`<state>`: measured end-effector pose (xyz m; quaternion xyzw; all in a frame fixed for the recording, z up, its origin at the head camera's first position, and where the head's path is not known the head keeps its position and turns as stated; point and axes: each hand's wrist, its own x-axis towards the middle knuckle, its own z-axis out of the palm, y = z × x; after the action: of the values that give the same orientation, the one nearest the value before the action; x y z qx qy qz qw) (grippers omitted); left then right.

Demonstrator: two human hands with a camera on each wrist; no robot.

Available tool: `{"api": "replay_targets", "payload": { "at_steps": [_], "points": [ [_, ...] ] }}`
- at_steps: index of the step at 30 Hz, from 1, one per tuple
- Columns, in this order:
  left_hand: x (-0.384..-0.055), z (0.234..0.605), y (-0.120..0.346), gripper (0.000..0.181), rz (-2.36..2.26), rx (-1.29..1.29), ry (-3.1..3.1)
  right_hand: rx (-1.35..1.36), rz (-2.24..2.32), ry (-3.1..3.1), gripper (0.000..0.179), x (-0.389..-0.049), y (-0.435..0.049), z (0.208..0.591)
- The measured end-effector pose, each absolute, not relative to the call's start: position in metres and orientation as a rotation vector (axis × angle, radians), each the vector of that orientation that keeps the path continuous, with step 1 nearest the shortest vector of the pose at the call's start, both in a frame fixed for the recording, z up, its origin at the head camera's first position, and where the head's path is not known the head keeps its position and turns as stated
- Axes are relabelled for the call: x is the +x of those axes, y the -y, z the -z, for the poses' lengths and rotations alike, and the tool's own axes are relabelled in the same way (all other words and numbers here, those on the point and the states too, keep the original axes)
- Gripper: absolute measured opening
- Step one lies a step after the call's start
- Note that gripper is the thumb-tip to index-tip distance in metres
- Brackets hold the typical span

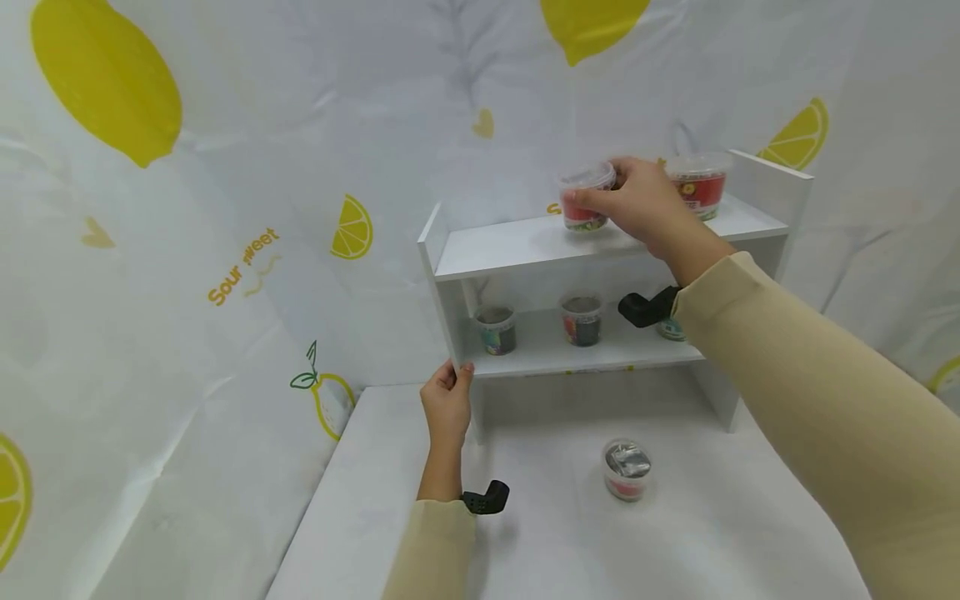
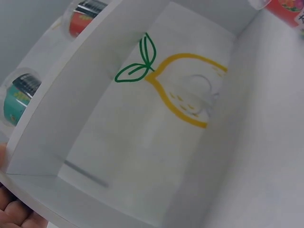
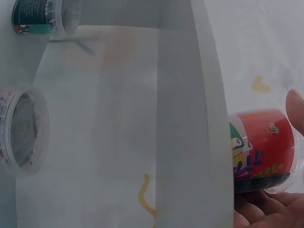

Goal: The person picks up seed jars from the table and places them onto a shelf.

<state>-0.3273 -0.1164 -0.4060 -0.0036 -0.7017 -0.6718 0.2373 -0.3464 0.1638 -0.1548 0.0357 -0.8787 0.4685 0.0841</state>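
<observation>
My right hand [image 1: 645,200] holds a small clear plastic tub [image 1: 581,215] with a red label between thumb and fingers, over the top board of a white shelf [image 1: 498,250]. In the right wrist view the red-labelled tub [image 3: 266,142] is close to the board's edge; whether it touches the board I cannot tell. A larger red-labelled tub [image 1: 699,192] stands on the top board, right of that hand. My left hand [image 1: 447,408] grips the shelf's left side panel near the lower board, its fingers [image 2: 16,209] partly hidden by the panel in the left wrist view.
On the lower board stand a teal-labelled tub [image 1: 497,332], a red and dark tub [image 1: 582,321] and another tub [image 1: 671,329], partly hidden by my right wrist camera. A foil-topped tub [image 1: 627,471] sits on the white table [image 1: 547,550] before the shelf. Lemon-printed sheeting [image 1: 300,125] hangs behind.
</observation>
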Motion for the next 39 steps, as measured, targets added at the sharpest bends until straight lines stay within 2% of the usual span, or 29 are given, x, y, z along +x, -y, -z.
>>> {"api": "replay_targets", "payload": {
  "at_steps": [5, 11, 15, 20, 31, 39],
  "points": [
    [-0.312, 0.388, 0.111, 0.033, 1.835, -0.024, 1.957, 0.045, -1.382, 2.690, 0.104, -0.351, -0.170, 0.159],
    [-0.332, 0.408, 0.113, 0.033, 1.827, -0.008, 1.936, 0.015, -1.381, 2.710, 0.106, -0.352, -0.173, 0.158],
    [-0.334, 0.408, 0.113, 0.034, 1.850, -0.017, 1.918, 0.000, -1.412, 2.697, 0.103, -0.351, -0.174, 0.159],
    [-0.331, 0.407, 0.117, 0.037, 1.853, -0.015, 1.923, 0.017, -1.427, 2.684, 0.098, -0.351, -0.167, 0.160],
    [-0.323, 0.407, 0.121, 0.038, 1.882, 0.022, 1.913, -0.015, -1.432, 2.690, 0.112, -0.348, -0.161, 0.164],
    [-0.317, 0.407, 0.120, 0.039, 1.899, 0.036, 1.926, 0.046, -1.543, 2.518, 0.110, -0.337, -0.165, 0.169]
  ]
}}
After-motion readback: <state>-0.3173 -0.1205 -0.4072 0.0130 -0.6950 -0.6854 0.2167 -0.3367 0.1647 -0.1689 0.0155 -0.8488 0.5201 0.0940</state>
